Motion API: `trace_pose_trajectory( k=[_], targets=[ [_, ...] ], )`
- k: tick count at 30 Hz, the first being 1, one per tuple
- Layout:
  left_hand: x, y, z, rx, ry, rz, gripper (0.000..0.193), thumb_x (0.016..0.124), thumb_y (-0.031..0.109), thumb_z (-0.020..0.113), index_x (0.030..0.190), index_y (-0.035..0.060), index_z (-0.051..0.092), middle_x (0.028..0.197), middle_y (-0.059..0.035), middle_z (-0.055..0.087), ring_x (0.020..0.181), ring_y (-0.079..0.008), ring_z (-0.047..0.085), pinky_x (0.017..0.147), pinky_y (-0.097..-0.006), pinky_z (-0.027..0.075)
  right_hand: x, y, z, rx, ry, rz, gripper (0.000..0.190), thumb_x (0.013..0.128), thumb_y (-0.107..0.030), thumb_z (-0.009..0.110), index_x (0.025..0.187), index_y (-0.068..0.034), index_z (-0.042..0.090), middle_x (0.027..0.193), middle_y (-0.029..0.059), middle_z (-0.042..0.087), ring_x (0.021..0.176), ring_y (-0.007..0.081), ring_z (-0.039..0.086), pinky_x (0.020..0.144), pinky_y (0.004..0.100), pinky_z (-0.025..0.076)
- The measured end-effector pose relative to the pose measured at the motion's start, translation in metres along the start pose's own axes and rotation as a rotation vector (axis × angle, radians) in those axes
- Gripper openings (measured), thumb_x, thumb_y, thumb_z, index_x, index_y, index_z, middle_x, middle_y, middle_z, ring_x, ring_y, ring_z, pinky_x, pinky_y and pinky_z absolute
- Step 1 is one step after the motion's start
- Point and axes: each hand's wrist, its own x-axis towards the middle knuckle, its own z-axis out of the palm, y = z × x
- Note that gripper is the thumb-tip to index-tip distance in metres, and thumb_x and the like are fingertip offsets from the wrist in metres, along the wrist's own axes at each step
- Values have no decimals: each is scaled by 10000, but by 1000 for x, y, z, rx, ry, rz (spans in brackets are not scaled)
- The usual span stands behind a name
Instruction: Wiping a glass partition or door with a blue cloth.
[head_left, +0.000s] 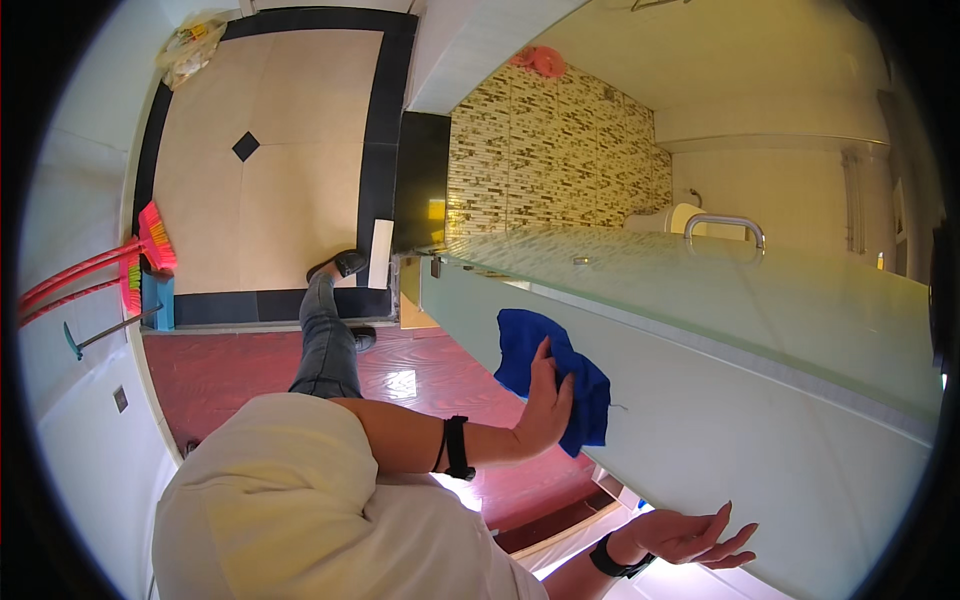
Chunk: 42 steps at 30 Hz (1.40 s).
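My left hand (550, 405) presses a blue cloth (525, 352) against the near face of a frosted glass door (720, 420), its fingers over the cloth. The cloth is spread and creased, with its lower end hanging by the door's edge. My right hand (686, 536) is at the lower right, near the door's edge, with its fingers apart and nothing in it. A black band is on each wrist or forearm. A curved metal handle (724, 219) stands on the far side of the door.
Beyond the door lies a mosaic-tiled floor (540, 150) with a pink object (549, 61) and a partly hidden white toilet (679, 217). Brooms (156, 236) and a blue dustpan (163, 300) lean at the left wall. A filled plastic bag (191, 49) sits in the upper-left corner. A white strip (380, 253) lies beside my foot.
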Motion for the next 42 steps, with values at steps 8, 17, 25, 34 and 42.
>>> trace_pose_trajectory(
  k=[8, 17, 25, 34, 42],
  targets=[
    [111, -114, -18, -237, 368, -603, 228, 1078, 206, 405, 1214, 27, 442, 1025, -128, 559, 903, -219, 584, 787, -360, 506, -6, -3, 4, 213, 74, 69, 228, 1003, -162, 613, 1195, -41, 638, 1451, 165, 487, 1513, 335, 122, 1118, 521, 376],
    [9, -15, 0, -236, 84, -469, 472, 1017, 107, 448, 1430, -88, 328, 1393, -280, 437, 1333, -375, 421, 1156, -393, 296, -10, 1, 7, 259, 119, 114, 230, 1020, -148, 579, 1213, -36, 634, 1462, 153, 478, 1517, 315, 119, 1110, 482, 392],
    [46, -55, -8, -49, 212, -647, 486, 1045, 160, 426, 1456, -83, 330, 1429, -284, 439, 1362, -370, 416, 1162, -380, 300, -11, -1, 8, 263, 118, 136, 241, 1012, -160, 595, 1217, -39, 633, 1456, 152, 486, 1509, 330, 139, 1124, 504, 361],
    [42, -141, 14, 152, 345, -738, 334, 1039, 210, 436, 1231, -58, 488, 1186, -277, 604, 1105, -392, 588, 935, -455, 460, -22, -4, 12, 390, 99, 209, 211, 1020, -159, 577, 1177, -30, 636, 1478, 152, 448, 1517, 317, 90, 1104, 501, 392],
    [-6, -31, -9, -331, 55, -872, 276, 1055, 209, 417, 1222, 0, 483, 1070, -132, 583, 981, -211, 580, 879, -370, 490, -29, 7, 6, 301, 39, 182, 212, 1031, -154, 553, 1190, -39, 630, 1475, 145, 451, 1523, 325, 75, 1129, 513, 369]
  ],
)
